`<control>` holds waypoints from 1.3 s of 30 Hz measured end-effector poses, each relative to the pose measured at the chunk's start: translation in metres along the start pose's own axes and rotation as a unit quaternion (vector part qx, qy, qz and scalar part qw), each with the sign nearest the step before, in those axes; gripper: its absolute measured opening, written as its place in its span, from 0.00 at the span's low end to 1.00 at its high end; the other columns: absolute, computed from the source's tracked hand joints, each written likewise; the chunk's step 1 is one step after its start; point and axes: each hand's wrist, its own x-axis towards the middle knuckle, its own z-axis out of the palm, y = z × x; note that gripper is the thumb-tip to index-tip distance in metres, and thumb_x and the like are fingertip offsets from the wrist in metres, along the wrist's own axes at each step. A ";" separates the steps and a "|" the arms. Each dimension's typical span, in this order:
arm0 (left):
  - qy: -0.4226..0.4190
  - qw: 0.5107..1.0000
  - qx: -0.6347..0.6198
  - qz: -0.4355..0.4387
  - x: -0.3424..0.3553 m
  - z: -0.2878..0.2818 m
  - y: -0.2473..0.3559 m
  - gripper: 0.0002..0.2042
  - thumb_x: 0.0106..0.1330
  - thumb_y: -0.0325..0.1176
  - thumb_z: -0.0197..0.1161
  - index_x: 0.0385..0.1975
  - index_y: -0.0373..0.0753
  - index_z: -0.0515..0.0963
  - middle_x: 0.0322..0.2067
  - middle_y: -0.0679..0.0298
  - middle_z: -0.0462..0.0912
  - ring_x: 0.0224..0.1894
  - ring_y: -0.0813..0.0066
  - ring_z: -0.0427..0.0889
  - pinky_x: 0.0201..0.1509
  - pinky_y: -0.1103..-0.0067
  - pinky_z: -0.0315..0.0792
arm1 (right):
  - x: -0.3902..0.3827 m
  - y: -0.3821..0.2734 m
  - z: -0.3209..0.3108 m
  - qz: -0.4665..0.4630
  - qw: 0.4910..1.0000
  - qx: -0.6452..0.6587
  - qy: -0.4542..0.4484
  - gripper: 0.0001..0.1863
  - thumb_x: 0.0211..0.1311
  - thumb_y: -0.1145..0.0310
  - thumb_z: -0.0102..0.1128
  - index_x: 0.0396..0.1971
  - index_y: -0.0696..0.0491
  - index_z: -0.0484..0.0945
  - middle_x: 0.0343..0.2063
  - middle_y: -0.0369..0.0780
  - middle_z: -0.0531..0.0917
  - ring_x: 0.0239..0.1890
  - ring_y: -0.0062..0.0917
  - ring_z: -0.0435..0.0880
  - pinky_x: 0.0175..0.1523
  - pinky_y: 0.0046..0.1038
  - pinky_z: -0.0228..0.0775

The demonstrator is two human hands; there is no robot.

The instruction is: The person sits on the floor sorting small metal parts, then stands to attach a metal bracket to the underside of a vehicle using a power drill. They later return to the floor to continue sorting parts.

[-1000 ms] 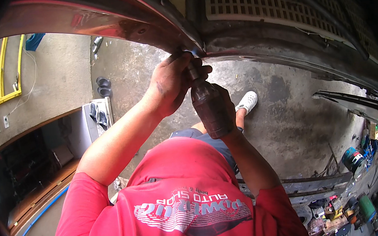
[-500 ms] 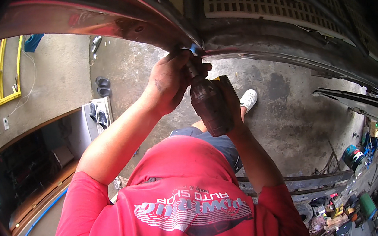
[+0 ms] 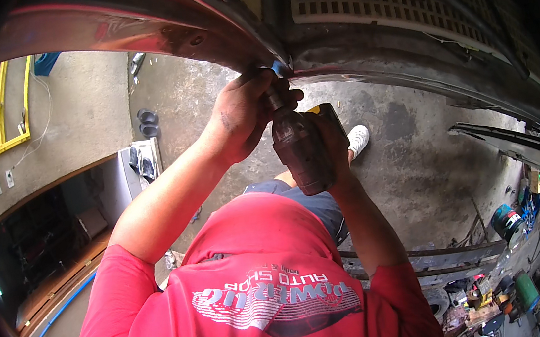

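Note:
A dark power tool, an impact wrench or drill with a yellow-and-black part, points up at the underside of a metal vehicle panel. My left hand is closed around the tool's socket end, right against the panel's corner, where a small blue patch shows. My right hand grips the tool's handle from behind, its fingers partly hidden by the tool's body. Whether the socket sits on a fastener is hidden.
Overhead are a slatted plastic grille and dark beam. The concrete floor lies below. On the left are a yellow frame, a doorway and sandals; on the right, cluttered tools and containers and a bucket.
The tool's handle end and my right hand have shifted slightly up and right, showing more of the yellow part. My left hand has edged slightly upward at the panel.

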 end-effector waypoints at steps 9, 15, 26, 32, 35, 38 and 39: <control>-0.002 1.000 0.006 0.003 -0.001 0.001 0.001 0.13 0.79 0.35 0.52 0.51 0.29 0.72 0.42 0.55 0.82 0.46 0.59 0.86 0.56 0.65 0.79 | -0.008 0.010 0.000 0.125 0.987 0.072 -0.068 0.26 0.52 0.67 0.76 0.51 0.55 0.76 0.42 0.42 0.83 0.42 0.32 0.85 0.44 0.32 0.80; -0.003 1.000 0.023 -0.001 0.000 -0.001 0.002 0.13 0.79 0.35 0.51 0.53 0.31 0.72 0.43 0.55 0.82 0.47 0.59 0.86 0.56 0.64 0.79 | 0.003 -0.004 -0.002 -0.014 1.000 -0.022 -0.003 0.29 0.51 0.60 0.77 0.53 0.53 0.77 0.37 0.42 0.85 0.36 0.38 0.86 0.40 0.37 0.78; -0.019 1.000 0.019 0.005 0.003 -0.001 0.002 0.15 0.78 0.32 0.49 0.58 0.31 0.69 0.46 0.54 0.80 0.49 0.57 0.85 0.56 0.65 0.78 | -0.015 0.018 0.016 0.228 0.961 0.155 -0.024 0.29 0.50 0.62 0.78 0.52 0.53 0.77 0.40 0.41 0.84 0.39 0.35 0.85 0.41 0.36 0.78; -0.013 1.000 0.023 0.010 0.001 -0.001 0.004 0.15 0.78 0.32 0.49 0.56 0.31 0.69 0.46 0.54 0.80 0.49 0.57 0.85 0.56 0.65 0.78 | -0.007 0.009 0.012 0.084 0.994 0.057 -0.041 0.27 0.50 0.64 0.77 0.50 0.52 0.77 0.40 0.41 0.83 0.40 0.36 0.84 0.44 0.35 0.78; -0.018 1.000 0.013 0.008 0.003 -0.002 0.004 0.15 0.77 0.33 0.49 0.56 0.30 0.70 0.45 0.53 0.80 0.49 0.56 0.85 0.56 0.65 0.79 | -0.007 0.012 0.013 0.055 0.998 0.008 -0.043 0.27 0.50 0.64 0.77 0.51 0.53 0.77 0.40 0.41 0.83 0.40 0.37 0.83 0.45 0.36 0.77; -0.019 1.000 0.009 0.001 0.002 -0.001 0.004 0.15 0.77 0.33 0.50 0.56 0.30 0.69 0.46 0.53 0.80 0.49 0.56 0.85 0.57 0.64 0.78 | -0.006 0.012 0.014 0.024 0.998 -0.035 -0.047 0.29 0.49 0.65 0.77 0.53 0.53 0.77 0.40 0.42 0.82 0.40 0.38 0.82 0.46 0.38 0.77; -0.020 1.000 0.009 0.000 0.002 0.000 0.005 0.15 0.77 0.33 0.50 0.56 0.30 0.69 0.46 0.53 0.80 0.50 0.56 0.85 0.57 0.64 0.78 | -0.006 0.012 0.015 0.014 0.998 -0.048 -0.048 0.30 0.49 0.65 0.77 0.53 0.53 0.76 0.40 0.42 0.82 0.39 0.39 0.82 0.46 0.38 0.76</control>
